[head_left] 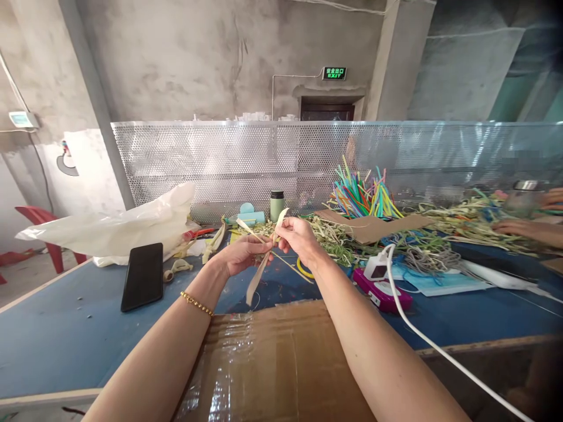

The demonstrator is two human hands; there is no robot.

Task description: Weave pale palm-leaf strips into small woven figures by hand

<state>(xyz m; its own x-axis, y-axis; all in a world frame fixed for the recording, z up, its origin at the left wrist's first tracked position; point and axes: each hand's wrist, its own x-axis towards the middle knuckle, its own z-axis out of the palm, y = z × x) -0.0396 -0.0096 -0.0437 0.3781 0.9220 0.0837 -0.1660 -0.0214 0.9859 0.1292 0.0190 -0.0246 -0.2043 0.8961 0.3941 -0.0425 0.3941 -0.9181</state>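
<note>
Your blue counter (65, 334) is lying below; left hand (237, 257) and right hand (302, 239) fingers (260, 247) are pinching light-looking, bendy strips (257, 280) near their crossing, likely the best spot.

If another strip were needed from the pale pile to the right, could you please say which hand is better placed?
Probably the right hand: it is nearer the pile than the left hand, though both hands hold pale strips.

Both arms (165, 340) fwd, L hand (241, 256) & R hand (299, 237) close tog. at ctr, fingers (258, 248) in pinch grips
</note>
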